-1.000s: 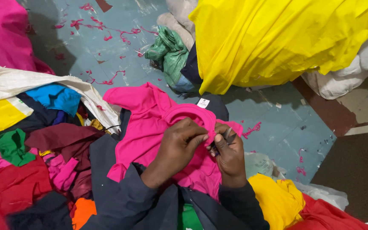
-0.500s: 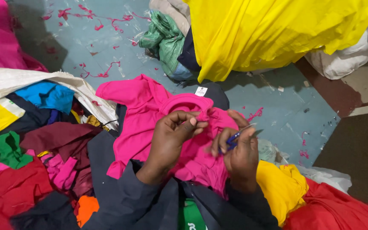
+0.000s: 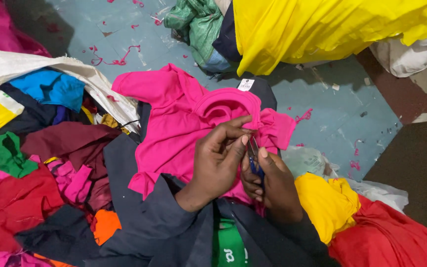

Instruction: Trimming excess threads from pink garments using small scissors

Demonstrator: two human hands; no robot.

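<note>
Now nearer together, left hand (image 3: 218,160) fingers pinching soft pink knit shirt (image 3: 184,123), right hand (image 3: 273,183) fingers around slim blue-handled snips (image 3: 254,159).

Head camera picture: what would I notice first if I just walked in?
Probably the bright pink shirt in the middle, spread over the person's lap. The left hand pinches its cloth near the collar while the right hand holds a small blue-handled cutter against it. Next comes the big yellow cloth at the top right, then the colourful clothes pile on the left.
</note>
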